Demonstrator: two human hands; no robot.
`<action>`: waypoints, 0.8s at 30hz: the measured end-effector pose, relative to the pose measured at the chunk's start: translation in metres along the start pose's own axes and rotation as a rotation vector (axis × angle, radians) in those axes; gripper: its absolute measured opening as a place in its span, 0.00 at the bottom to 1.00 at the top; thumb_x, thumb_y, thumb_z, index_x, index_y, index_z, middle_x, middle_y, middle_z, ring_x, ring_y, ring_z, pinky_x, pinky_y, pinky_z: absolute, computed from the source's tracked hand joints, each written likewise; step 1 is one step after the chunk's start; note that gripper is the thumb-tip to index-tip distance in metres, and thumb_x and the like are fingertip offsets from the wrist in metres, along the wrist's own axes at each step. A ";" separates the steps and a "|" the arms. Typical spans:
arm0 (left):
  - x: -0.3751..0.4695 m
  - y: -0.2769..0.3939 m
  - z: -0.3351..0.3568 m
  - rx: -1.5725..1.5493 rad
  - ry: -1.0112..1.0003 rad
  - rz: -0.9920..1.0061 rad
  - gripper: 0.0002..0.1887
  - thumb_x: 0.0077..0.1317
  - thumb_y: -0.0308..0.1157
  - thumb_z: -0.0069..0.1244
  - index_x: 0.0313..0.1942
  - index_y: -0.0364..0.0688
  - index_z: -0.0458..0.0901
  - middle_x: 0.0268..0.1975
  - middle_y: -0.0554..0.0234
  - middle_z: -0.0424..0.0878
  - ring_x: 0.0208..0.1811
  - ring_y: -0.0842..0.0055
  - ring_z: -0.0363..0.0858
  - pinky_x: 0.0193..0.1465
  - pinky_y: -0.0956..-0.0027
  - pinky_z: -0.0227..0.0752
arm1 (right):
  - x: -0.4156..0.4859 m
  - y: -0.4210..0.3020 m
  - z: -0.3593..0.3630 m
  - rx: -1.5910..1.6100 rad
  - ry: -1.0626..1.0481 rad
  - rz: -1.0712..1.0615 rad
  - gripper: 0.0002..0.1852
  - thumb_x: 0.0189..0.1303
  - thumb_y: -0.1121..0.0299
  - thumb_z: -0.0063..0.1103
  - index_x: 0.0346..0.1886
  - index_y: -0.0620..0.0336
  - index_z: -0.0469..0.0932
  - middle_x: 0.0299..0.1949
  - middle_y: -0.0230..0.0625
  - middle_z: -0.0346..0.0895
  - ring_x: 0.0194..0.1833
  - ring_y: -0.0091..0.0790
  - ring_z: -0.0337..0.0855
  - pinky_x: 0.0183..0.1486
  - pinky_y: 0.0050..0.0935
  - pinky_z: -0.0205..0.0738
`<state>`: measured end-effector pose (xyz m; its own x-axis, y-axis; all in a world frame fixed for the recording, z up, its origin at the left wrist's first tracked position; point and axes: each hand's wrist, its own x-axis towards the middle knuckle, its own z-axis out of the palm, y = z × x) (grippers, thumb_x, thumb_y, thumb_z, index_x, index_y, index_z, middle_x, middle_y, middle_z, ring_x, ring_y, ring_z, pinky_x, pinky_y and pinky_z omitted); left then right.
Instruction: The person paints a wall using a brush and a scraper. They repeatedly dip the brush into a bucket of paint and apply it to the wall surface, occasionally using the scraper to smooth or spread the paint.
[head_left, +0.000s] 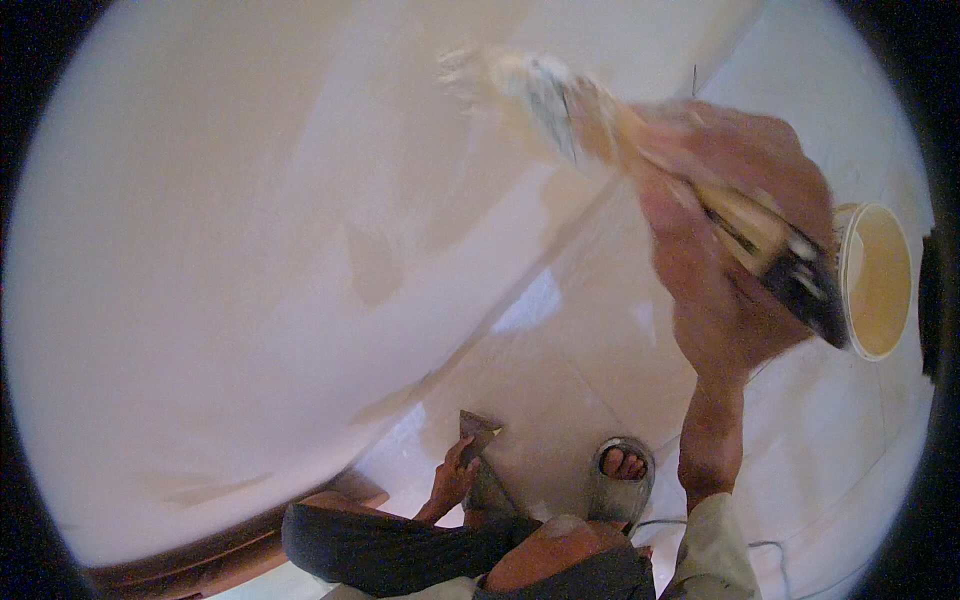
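My right hand (727, 202) is raised close to the camera, its fingers closed round the handle of a paintbrush (555, 97). The brush's pale, blurred bristles point up and left across a whitish wall (225, 225); whether they touch it I cannot tell. Wooden and black handle parts show across my palm. Lower down, near my knee, my left hand (452, 477) grips a scraper or putty knife (477, 431) with its flat blade upward. The wall bears uneven beige and white patches.
An open round plastic bucket (877, 281), pale yellow inside, stands on the tiled floor (555, 375) at the right. My sandalled foot (624, 463) rests on the floor. A thin cable (772, 545) lies at the lower right. A brown wooden frame or edge (217, 551) runs along the lower left.
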<state>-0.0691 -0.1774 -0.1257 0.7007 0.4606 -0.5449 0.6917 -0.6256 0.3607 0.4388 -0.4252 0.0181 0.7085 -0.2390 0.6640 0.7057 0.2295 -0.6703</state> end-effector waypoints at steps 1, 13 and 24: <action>0.001 0.003 0.000 -0.007 -0.013 -0.008 0.28 0.71 0.35 0.56 0.70 0.51 0.66 0.66 0.43 0.75 0.52 0.49 0.86 0.54 0.54 0.82 | -0.001 0.005 0.002 -0.018 0.032 -0.011 0.11 0.59 0.80 0.67 0.45 0.65 0.81 0.44 0.47 0.85 0.45 0.39 0.85 0.49 0.34 0.81; -0.006 0.017 -0.011 -0.005 0.025 -0.040 0.28 0.72 0.35 0.55 0.70 0.51 0.65 0.59 0.47 0.82 0.40 0.62 0.89 0.44 0.62 0.82 | -0.044 0.037 0.011 -0.208 0.271 0.189 0.08 0.58 0.79 0.69 0.41 0.63 0.84 0.46 0.45 0.85 0.47 0.38 0.85 0.51 0.32 0.79; -0.003 0.015 -0.004 -0.013 0.039 -0.033 0.28 0.72 0.35 0.54 0.69 0.51 0.66 0.63 0.45 0.78 0.53 0.54 0.86 0.54 0.57 0.80 | -0.078 0.032 -0.025 -0.014 -0.184 0.465 0.06 0.59 0.78 0.70 0.39 0.61 0.85 0.47 0.41 0.84 0.50 0.34 0.83 0.52 0.30 0.76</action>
<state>-0.0599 -0.1858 -0.1151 0.6836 0.5054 -0.5265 0.7166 -0.6015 0.3531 0.4064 -0.4225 -0.0632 0.9385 0.0565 0.3407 0.3157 0.2594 -0.9127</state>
